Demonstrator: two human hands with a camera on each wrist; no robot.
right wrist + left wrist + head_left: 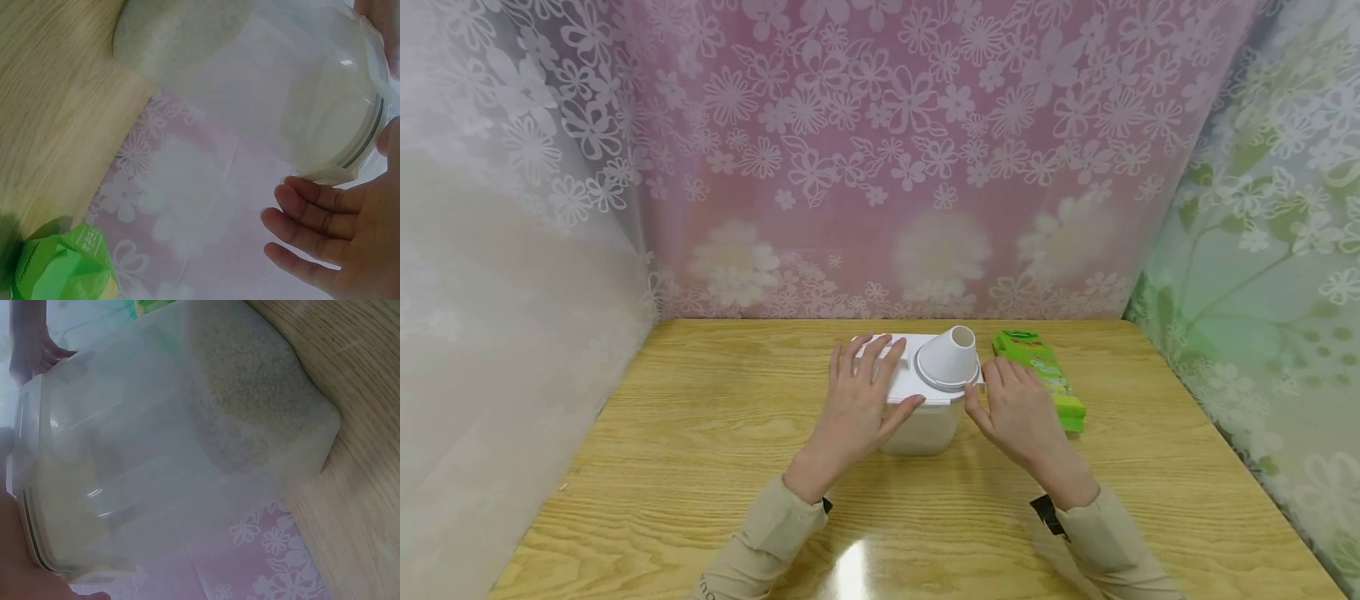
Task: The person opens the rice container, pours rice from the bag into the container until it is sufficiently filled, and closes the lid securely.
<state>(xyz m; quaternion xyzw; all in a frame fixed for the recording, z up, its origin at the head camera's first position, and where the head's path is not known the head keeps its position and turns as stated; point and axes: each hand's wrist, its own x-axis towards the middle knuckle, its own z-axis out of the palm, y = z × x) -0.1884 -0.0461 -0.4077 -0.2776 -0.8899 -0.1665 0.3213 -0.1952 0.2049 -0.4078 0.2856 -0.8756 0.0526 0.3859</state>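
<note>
A clear plastic rice container (pixel 921 429) stands upright on the table, with pale grain like rice (pixel 244 381) in its lower part. Its white lid (pixel 898 383) carries a white cone-shaped piece (pixel 943 358) on the right side. My left hand (pixel 859 400) lies across the lid's left side, fingers spread, thumb along the front edge. At the lid's right edge, my right hand (pixel 1015 408) pinches a side clip (pixel 328 177) between thumb and index finger. The right hand's other fingers (pixel 306 234) extend past the clip, touching nothing visible. In the left wrist view the left palm is mostly cut off.
A green packet (pixel 1045 375) lies just right of the container, behind the right hand. The wooden table (pixel 700 433) ends at a pink flowered curtain (pixel 880 167) behind, with more curtains at both sides.
</note>
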